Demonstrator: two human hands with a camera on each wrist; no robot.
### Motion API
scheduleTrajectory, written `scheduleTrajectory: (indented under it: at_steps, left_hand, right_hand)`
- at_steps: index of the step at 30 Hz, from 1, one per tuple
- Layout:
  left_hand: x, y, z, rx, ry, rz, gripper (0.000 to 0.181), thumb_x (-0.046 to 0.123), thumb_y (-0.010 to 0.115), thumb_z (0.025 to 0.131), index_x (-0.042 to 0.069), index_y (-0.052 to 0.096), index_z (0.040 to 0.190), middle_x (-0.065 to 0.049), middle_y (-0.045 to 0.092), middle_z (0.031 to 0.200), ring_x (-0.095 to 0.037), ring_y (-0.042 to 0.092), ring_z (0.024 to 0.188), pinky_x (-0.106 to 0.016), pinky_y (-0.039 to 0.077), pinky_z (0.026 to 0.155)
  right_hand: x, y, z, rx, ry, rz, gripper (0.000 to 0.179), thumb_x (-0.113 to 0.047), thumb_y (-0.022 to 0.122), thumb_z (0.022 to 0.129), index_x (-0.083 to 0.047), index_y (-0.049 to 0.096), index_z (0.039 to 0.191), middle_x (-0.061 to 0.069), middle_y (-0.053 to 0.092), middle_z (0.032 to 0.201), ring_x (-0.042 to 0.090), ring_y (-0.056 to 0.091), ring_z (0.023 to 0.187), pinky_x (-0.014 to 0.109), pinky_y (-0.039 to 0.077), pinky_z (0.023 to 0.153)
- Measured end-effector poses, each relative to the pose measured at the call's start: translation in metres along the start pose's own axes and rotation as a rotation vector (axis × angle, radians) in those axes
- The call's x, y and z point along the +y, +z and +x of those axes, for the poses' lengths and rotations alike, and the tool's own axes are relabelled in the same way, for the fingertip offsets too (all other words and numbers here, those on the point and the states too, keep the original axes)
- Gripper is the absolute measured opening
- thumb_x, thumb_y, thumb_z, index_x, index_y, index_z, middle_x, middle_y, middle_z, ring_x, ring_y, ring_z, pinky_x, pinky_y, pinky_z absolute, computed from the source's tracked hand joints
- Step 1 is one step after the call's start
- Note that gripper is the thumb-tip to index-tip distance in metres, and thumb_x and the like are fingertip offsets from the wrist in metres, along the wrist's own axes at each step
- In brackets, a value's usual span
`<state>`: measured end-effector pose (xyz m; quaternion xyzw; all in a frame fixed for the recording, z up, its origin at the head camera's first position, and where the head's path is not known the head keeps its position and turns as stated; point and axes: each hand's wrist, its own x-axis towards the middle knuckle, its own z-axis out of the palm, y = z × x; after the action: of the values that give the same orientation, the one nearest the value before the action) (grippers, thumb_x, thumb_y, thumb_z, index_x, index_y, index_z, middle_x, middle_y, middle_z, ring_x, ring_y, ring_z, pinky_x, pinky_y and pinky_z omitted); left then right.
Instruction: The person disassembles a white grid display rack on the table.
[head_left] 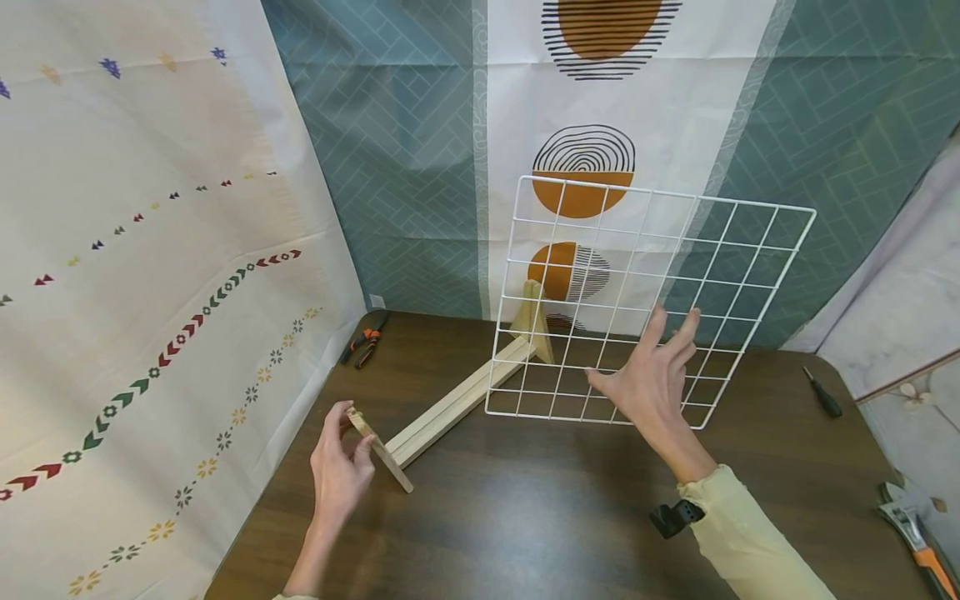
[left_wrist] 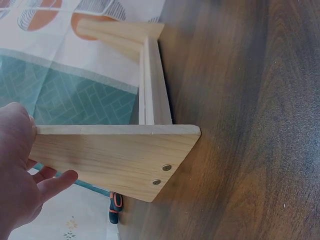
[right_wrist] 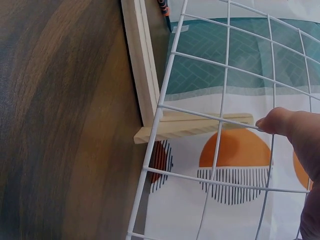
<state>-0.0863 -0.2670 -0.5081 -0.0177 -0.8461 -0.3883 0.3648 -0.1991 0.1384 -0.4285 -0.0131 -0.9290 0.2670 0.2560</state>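
Note:
A pale wooden stand lies on the brown table, its long rail (head_left: pixel 457 402) joining two end boards. My left hand (head_left: pixel 341 467) pinches the upper part of the near end board (head_left: pixel 382 452), thumb on one side and fingers on the other. Two screw heads (left_wrist: pixel 166 167) show low on that board in the left wrist view. My right hand (head_left: pixel 656 379) holds a white wire grid panel (head_left: pixel 616 307), which leans upright in front of the far end board (head_left: pixel 525 315). In the right wrist view the thumb (right_wrist: pixel 280 122) presses on a wire; the other fingers are mostly hidden.
Orange-and-black pliers (head_left: pixel 367 340) lie at the table's back left corner. A dark screwdriver (head_left: pixel 827 402) and an orange-handled adjustable wrench (head_left: pixel 918 537) lie along the right side. Patterned cloths (head_left: pixel 405 167) hang behind and to the left of the table.

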Motion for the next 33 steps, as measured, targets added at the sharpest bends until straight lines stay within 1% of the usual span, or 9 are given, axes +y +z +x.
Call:
scheduleTrajectory:
  at_steps: [4, 10, 13, 16, 19, 22, 25, 29, 33]
  left_hand:
    - [0.0003, -0.0007, -0.0008, 0.002, 0.004, 0.008, 0.067, -0.024, 0.074, 0.070, -0.004, 0.053, 0.131, -0.019, 0.063, 0.106, -0.037, 0.065, 0.101, -0.006, 0.046, 0.070]
    - [0.0006, -0.0016, -0.0027, 0.004, 0.009, 0.030, 0.068, -0.022, 0.077, 0.070, -0.003, 0.053, 0.131, -0.016, 0.063, 0.103, -0.033, 0.066, 0.100, -0.020, 0.055, 0.067]
    - [0.0014, -0.0019, -0.0037, 0.003, 0.004, 0.028, 0.067, -0.021, 0.077, 0.071, -0.003, 0.052, 0.131, -0.016, 0.062, 0.103, -0.033, 0.065, 0.100, -0.016, 0.053, 0.069]
    - [0.0027, -0.0021, -0.0042, 0.003, 0.004, 0.020, 0.067, -0.021, 0.077, 0.071, -0.003, 0.052, 0.131, -0.017, 0.061, 0.103, -0.033, 0.065, 0.100, -0.009, 0.048, 0.072]
    - [0.0038, -0.0022, -0.0045, 0.009, 0.007, 0.017, 0.068, -0.021, 0.077, 0.071, -0.003, 0.052, 0.131, -0.017, 0.061, 0.102, -0.033, 0.065, 0.099, -0.007, 0.046, 0.072]
    - [0.0051, -0.0025, -0.0047, 0.017, 0.012, 0.026, 0.068, -0.021, 0.078, 0.070, -0.003, 0.052, 0.131, -0.017, 0.062, 0.102, -0.033, 0.065, 0.098, -0.012, 0.051, 0.070]
    - [0.0057, -0.0028, -0.0051, 0.023, 0.018, 0.036, 0.068, -0.021, 0.078, 0.070, -0.002, 0.053, 0.130, -0.017, 0.063, 0.101, -0.033, 0.066, 0.096, -0.023, 0.056, 0.066]
    - [0.0062, -0.0032, -0.0061, 0.030, 0.026, 0.043, 0.068, -0.021, 0.078, 0.069, -0.003, 0.053, 0.129, -0.017, 0.063, 0.101, -0.033, 0.067, 0.094, -0.031, 0.057, 0.062]
    - [0.0071, -0.0038, -0.0073, 0.033, 0.019, 0.049, 0.068, -0.021, 0.078, 0.069, -0.003, 0.053, 0.129, -0.016, 0.064, 0.102, -0.032, 0.066, 0.094, -0.023, 0.056, 0.063]
  right_hand:
    - [0.0001, 0.0001, 0.0000, 0.003, -0.001, 0.000, 0.137, -0.038, 0.098, 0.052, -0.002, 0.012, 0.153, 0.027, -0.013, 0.158, 0.057, 0.027, 0.123, 0.067, 0.048, 0.078]
    - [0.0021, 0.0010, -0.0008, 0.007, -0.004, -0.005, 0.138, -0.038, 0.099, 0.050, -0.002, 0.013, 0.152, 0.026, -0.015, 0.159, 0.057, 0.028, 0.120, 0.066, 0.047, 0.074]
    - [0.0039, 0.0019, -0.0014, 0.002, -0.011, -0.015, 0.138, -0.038, 0.099, 0.050, -0.001, 0.013, 0.152, 0.026, -0.016, 0.159, 0.058, 0.029, 0.118, 0.065, 0.047, 0.070]
    - [0.0052, 0.0024, -0.0016, -0.012, -0.010, -0.020, 0.138, -0.038, 0.099, 0.050, -0.001, 0.013, 0.152, 0.026, -0.017, 0.159, 0.059, 0.030, 0.117, 0.065, 0.047, 0.070]
    - [0.0059, 0.0027, -0.0016, -0.027, -0.004, -0.024, 0.139, -0.038, 0.099, 0.051, -0.001, 0.012, 0.153, 0.026, -0.018, 0.159, 0.060, 0.029, 0.118, 0.066, 0.047, 0.071]
    - [0.0059, 0.0031, -0.0016, -0.038, 0.002, -0.031, 0.139, -0.039, 0.098, 0.051, -0.001, 0.012, 0.153, 0.026, -0.018, 0.158, 0.060, 0.029, 0.119, 0.065, 0.047, 0.071]
    - [0.0054, 0.0035, -0.0021, -0.047, 0.009, -0.033, 0.139, -0.040, 0.098, 0.051, 0.000, 0.012, 0.153, 0.026, -0.019, 0.158, 0.060, 0.028, 0.119, 0.064, 0.047, 0.071]
    - [0.0049, 0.0042, -0.0027, -0.057, 0.023, -0.030, 0.140, -0.040, 0.098, 0.051, 0.000, 0.012, 0.153, 0.025, -0.020, 0.158, 0.059, 0.028, 0.120, 0.063, 0.047, 0.070]
    - [0.0059, 0.0047, -0.0027, -0.069, 0.038, -0.027, 0.140, -0.040, 0.098, 0.052, -0.001, 0.011, 0.153, 0.025, -0.021, 0.158, 0.059, 0.027, 0.120, 0.063, 0.046, 0.069]
